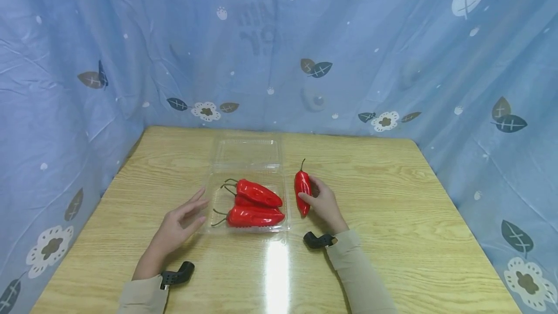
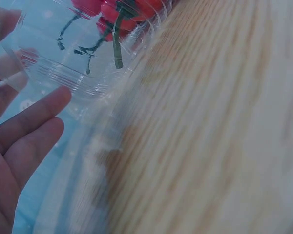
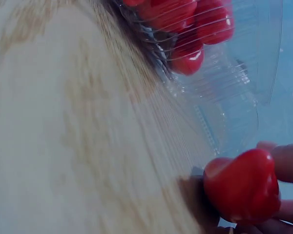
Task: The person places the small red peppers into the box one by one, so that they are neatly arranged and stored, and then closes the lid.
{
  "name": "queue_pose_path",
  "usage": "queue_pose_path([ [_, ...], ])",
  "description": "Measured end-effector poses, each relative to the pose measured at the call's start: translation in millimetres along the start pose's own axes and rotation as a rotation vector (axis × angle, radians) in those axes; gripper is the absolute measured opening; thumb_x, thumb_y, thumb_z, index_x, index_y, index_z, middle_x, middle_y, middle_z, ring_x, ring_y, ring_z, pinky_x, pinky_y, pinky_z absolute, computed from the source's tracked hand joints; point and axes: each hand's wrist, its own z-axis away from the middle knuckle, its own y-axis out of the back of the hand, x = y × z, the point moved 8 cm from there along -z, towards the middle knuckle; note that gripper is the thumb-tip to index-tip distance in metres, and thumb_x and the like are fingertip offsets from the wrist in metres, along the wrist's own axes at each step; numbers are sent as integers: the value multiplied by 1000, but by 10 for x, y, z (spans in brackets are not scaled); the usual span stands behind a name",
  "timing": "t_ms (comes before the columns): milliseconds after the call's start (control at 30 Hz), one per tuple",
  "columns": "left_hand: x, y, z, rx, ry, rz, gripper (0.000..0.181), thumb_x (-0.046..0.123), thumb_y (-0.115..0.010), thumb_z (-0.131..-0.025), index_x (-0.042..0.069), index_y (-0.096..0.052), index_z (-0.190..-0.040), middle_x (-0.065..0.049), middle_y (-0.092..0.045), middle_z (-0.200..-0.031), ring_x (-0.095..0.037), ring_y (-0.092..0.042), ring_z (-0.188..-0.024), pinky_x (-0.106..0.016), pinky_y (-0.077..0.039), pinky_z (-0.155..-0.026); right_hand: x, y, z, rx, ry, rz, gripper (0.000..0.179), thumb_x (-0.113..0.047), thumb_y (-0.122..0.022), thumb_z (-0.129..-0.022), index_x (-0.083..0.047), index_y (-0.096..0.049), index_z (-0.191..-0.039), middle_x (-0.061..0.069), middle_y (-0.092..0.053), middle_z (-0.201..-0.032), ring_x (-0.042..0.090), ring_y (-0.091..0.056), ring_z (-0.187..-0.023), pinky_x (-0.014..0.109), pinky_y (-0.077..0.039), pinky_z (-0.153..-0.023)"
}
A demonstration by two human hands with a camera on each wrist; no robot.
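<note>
A clear plastic clamshell box [image 1: 246, 154] lies with its lid spread back on the wooden table. Several glossy red peppers [image 1: 257, 217] are inside it, their green stems pointing left. On the box's left side, my left hand [image 1: 176, 227] has its fingers extended, with the fingertips right at the wall; in the left wrist view these fingers [image 2: 39, 114] look straight and hold nothing. To the right of the box, my right hand [image 1: 324, 202] grips another red pepper [image 1: 302, 190], thumb on one side and fingers on the other. That pepper's stem points away from me.
The light wooden table [image 1: 392, 236] carries the box and the loose pepper. A blue curtain [image 1: 270, 62] with leaf and flower prints hangs along the back and sides. Each wrist bears a small black camera mount [image 1: 178, 274].
</note>
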Motion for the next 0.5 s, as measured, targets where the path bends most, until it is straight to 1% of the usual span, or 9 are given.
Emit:
queue_pose_path([
  [167,6,-3,7,-5,1,-8,36,4,-63,-90,-4,-58,-124,-17,-39,-148,3,-44,-125,-6,-40,-98,11,-14,11,-1,-14,53,64,-12,-70,-84,-1,-42,-140,20,-50,-138,34,-49,-126,47,-46,-104],
  [300,-11,-4,7,-3,21,-7,36,6,-63,-90,-3,-58,-124,-15,-39,-149,2,-44,-126,-5,-40,-98,17,-19,2,3,-10,82,61,-11,-67,-85,-1,-42,-140,19,-51,-138,34,-50,-125,47,-46,-103],
  [500,-33,-9,6,-2,47,19,37,4,-64,-89,-3,-58,-124,-13,-39,-149,5,-44,-124,-5,-40,-98,3,-13,1,18,10,123,57,-10,-66,-86,-1,-45,-138,20,-53,-134,34,-52,-122,49,-47,-101],
])
